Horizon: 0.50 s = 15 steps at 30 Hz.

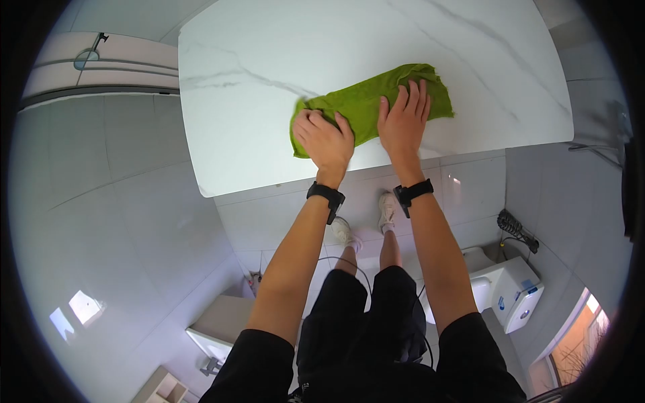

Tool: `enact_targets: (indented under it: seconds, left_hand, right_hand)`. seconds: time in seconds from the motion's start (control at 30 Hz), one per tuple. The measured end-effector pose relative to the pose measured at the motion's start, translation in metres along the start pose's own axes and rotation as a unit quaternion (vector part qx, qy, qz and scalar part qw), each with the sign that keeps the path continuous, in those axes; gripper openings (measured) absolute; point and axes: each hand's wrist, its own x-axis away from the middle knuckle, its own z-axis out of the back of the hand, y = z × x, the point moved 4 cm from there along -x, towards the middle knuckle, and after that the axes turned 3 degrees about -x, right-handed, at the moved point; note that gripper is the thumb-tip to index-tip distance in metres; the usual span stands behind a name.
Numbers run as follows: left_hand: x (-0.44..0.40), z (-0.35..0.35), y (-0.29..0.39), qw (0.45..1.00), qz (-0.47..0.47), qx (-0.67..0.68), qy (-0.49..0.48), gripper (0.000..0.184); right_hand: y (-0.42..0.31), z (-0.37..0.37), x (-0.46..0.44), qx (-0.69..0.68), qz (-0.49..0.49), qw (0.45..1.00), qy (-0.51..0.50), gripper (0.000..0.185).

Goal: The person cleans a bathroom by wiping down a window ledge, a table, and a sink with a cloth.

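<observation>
A green cloth (366,107) lies spread lengthwise on a white marble-patterned tabletop (255,40), its edges creased and uneven. On the cloth's left end, my left hand (326,139) has its fingers curled into the fabric, the thumb a little apart. Toward the right end my right hand (403,125) presses down flat, fingers stretched out and thumb to the side. Both palms face the table and their undersides are hidden. A black band sits on each wrist.
The table's near edge (376,163) runs in front of my legs. Below right are a white toilet (494,289) and a coiled black hose (516,228) on the wall. At lower left stands a white basin-like fixture (218,329). A thin cable hangs by my legs.
</observation>
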Motion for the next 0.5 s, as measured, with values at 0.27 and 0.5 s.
enact_targets:
  seconds: [0.27, 0.5]
  left_hand:
    - [0.009, -0.001, -0.006, 0.998, -0.042, 0.009, 0.039, 0.039]
    - [0.069, 0.058, -0.108, 0.999, 0.033, -0.008, -0.017, 0.053]
  right_hand:
    - [-0.001, -0.004, 0.011, 0.019, 0.083, 0.996, 0.002, 0.036]
    - [-0.067, 0.02, 0.116, 0.062, 0.151, 0.984, -0.068, 0.045]
